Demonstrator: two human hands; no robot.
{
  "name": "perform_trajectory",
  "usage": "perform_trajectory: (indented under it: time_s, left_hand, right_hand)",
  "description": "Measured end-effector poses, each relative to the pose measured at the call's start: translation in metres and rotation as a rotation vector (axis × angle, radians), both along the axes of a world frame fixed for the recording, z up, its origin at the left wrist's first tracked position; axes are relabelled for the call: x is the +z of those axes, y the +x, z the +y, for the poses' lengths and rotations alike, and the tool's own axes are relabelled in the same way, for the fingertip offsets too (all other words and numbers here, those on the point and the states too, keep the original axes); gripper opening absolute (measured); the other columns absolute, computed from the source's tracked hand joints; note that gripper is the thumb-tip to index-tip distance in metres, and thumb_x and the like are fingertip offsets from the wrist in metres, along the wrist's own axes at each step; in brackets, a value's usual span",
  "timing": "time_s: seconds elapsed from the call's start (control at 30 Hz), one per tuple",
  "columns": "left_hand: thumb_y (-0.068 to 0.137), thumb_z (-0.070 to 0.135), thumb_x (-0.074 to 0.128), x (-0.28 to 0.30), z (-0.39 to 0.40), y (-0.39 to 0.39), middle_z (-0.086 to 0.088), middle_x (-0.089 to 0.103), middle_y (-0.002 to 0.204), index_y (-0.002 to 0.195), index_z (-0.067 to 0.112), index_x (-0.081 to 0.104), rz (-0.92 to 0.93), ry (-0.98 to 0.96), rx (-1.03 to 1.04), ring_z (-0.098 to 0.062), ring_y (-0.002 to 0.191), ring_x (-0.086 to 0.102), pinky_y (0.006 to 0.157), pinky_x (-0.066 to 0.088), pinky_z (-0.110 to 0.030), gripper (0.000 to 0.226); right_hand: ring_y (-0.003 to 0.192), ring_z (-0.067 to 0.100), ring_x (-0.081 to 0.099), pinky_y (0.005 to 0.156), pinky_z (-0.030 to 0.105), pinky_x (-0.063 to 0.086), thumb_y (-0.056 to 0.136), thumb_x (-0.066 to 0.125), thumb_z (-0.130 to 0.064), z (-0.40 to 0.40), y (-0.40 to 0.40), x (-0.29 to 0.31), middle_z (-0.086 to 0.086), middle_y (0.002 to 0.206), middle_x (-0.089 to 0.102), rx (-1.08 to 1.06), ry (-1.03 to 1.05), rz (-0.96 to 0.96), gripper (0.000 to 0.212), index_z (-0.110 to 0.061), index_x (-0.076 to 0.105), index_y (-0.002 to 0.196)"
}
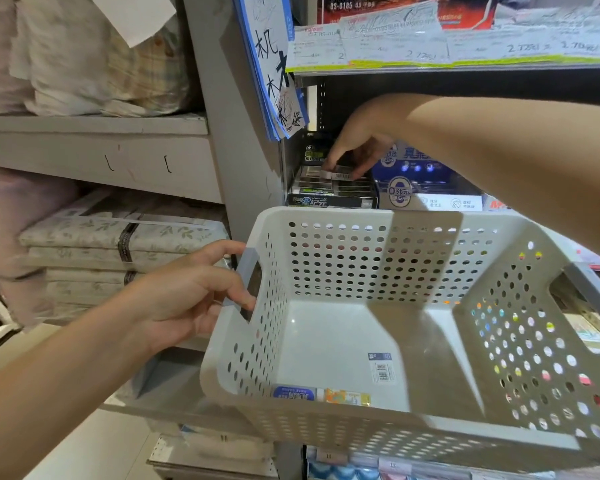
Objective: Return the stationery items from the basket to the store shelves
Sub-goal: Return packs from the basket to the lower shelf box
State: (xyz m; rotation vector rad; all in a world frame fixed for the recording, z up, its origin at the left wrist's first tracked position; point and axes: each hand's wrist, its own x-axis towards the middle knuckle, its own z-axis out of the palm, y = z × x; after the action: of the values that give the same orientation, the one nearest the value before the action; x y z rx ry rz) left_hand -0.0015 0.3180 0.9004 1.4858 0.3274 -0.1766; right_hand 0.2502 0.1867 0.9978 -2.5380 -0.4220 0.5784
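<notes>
2 small packets [321,396] lie at the near wall of the white perforated basket [326,341], low in the frame, one blue, one orange and yellow; the left hand [191,292] grips the basket's grey side handle [248,271], fingers curled round it; at centre, the right hand [357,147] reaches into the shelf and pinches a small barcoded pack [338,173] between thumb and fingers, just above a black display box [329,194]; a blue-and-white box [416,181] stands right of it.

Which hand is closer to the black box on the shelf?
Right. The right hand reaches just above the black box, holding a small pack. The left hand grips the basket handle, lower down.
</notes>
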Motion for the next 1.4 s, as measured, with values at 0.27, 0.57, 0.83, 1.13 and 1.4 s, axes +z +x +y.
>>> perform_trajectory:
  time_s: [0.27, 0.57, 0.83, 1.13, 1.4]
  left_hand:
    - [0.050, -0.012, 0.061, 0.002, 0.000, -0.001, -0.025, 0.069, 0.097, 0.110, 0.019, 0.060, -0.003, 0.009, 0.001, -0.031, 0.066, 0.068, 0.044, 0.054, -0.030, 0.068]
    - [0.043, -0.016, 0.064, 0.002, -0.002, -0.002, -0.023, 0.069, 0.088, 0.110, 0.019, 0.060, -0.005, 0.018, 0.006, -0.029, 0.062, 0.068, 0.045, 0.055, -0.031, 0.076]
    - [0.047, -0.016, 0.065, 0.001, -0.002, -0.001, -0.025, 0.069, 0.096, 0.110, 0.020, 0.060, 0.003, 0.011, 0.007, -0.033, 0.070, 0.068, 0.052, 0.057, -0.036, 0.073]
    - [0.046, -0.015, 0.064, 0.000, -0.004, -0.001, -0.028, 0.066, 0.107, 0.111, 0.022, 0.060, 0.009, 0.010, 0.032, -0.035, 0.075, 0.067, 0.062, 0.059, -0.042, 0.075]
    - [0.048, -0.011, 0.061, 0.000, -0.005, -0.002, -0.028, 0.067, 0.105, 0.110, 0.022, 0.061, 0.003, -0.003, 0.030, -0.039, 0.085, 0.063, 0.064, 0.058, -0.044, 0.070]
  right_hand:
    - [0.085, 0.017, 0.058, 0.057, 0.021, 0.053, 0.091, 0.060, -0.021, -0.006, 0.014, 0.008, 0.013, 0.110, 0.063, 0.211, -0.092, -0.289, 0.038, -0.003, 0.054, 0.124]
    - [0.102, 0.024, 0.059, 0.064, 0.020, 0.049, 0.083, 0.070, -0.015, -0.005, 0.016, -0.007, 0.011, 0.113, 0.062, 0.424, -0.174, -0.397, 0.042, -0.007, 0.061, 0.122]
    - [0.085, 0.019, 0.057, 0.061, 0.020, 0.044, 0.082, 0.071, -0.019, -0.005, 0.020, -0.018, -0.005, 0.073, 0.059, 0.440, -0.142, -0.541, 0.012, -0.010, 0.070, 0.088]
    - [0.102, 0.028, 0.061, 0.087, 0.034, 0.047, 0.080, 0.072, -0.029, -0.003, 0.023, -0.025, 0.010, 0.108, 0.067, 0.390, -0.113, -0.600, 0.038, -0.003, 0.070, 0.107]
    - [0.094, 0.021, 0.064, 0.084, 0.027, 0.045, 0.081, 0.072, -0.019, -0.009, 0.018, -0.026, 0.009, 0.099, 0.072, 0.496, -0.070, -0.671, 0.024, -0.005, 0.074, 0.100]
